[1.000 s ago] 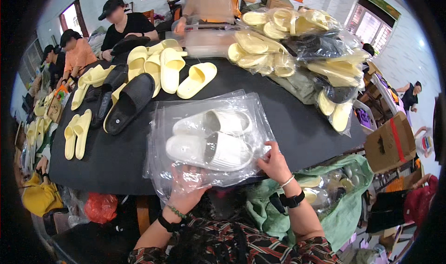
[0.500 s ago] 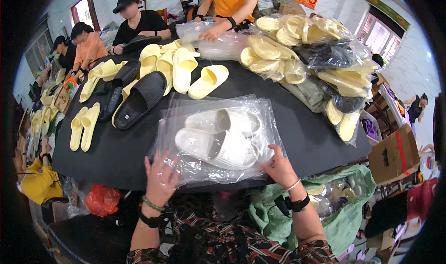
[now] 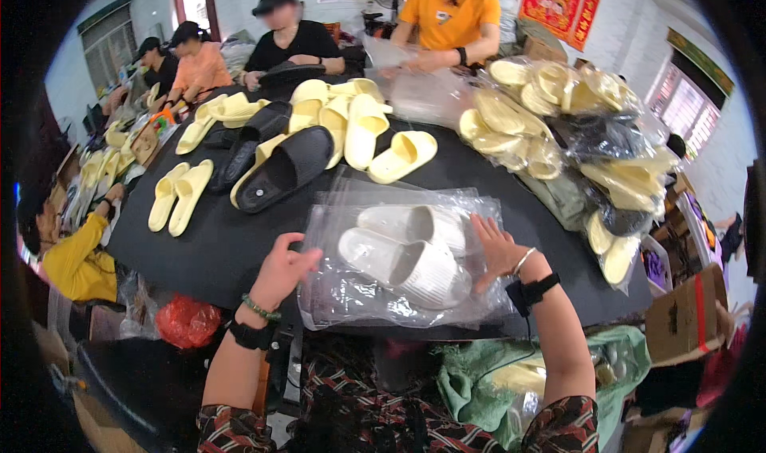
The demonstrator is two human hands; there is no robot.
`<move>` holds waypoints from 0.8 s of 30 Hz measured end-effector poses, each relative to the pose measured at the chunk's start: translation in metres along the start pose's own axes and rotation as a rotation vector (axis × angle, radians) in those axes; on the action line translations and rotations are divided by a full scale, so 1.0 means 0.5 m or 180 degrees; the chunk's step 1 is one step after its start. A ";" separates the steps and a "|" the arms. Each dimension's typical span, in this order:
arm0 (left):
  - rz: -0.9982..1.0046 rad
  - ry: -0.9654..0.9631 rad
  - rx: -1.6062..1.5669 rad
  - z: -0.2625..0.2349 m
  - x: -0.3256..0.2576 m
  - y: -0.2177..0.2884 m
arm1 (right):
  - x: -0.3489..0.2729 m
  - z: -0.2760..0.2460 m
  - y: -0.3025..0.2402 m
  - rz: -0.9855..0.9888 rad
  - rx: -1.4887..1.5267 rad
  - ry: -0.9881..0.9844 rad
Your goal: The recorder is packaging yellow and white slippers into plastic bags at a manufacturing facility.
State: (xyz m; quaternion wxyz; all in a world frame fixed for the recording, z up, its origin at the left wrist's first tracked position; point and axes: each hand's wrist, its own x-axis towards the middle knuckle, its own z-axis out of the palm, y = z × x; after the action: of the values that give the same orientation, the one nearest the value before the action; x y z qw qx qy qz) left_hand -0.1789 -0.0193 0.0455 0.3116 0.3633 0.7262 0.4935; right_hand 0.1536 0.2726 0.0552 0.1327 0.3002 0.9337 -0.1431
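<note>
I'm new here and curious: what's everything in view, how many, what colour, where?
White slippers: two, white, table's front middle
Clear bags: several, clear, same spot
Yellow slippers: about ten loose, yellow, table's left and back
Black slippers: at least two, black, table's left
Bagged slippers: one pile, yellow and black, table's right
Table: one, black, centre
Sack: one, green, lower right
Plastic bag: one, red, lower left
Carton: at least one, brown, right
Poster: at least one, red, back wall
Co-workers: at least five, in black, orange, yellow, back and left
Left fingers: one set, bare, bags' left
Right fingers: one set, bare, bags' right
</note>
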 end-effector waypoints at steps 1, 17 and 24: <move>0.0032 -0.0211 -0.0282 0.003 0.002 -0.006 | 0.002 0.014 0.008 0.0049 -0.0058 -0.0063; 0.0132 -0.0194 -0.1338 -0.003 0.042 0.059 | -0.036 0.078 -0.005 0.0051 0.0238 0.0002; -0.1384 -0.0821 -0.2760 -0.043 0.013 -0.024 | -0.060 0.057 -0.009 -0.0045 0.0283 0.0091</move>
State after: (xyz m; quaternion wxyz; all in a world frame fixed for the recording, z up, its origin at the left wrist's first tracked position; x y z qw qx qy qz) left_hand -0.2026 -0.0272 0.0402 0.6169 0.0986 0.4687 0.6246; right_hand 0.1789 0.2437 0.0398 0.1049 0.3012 0.9303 -0.1811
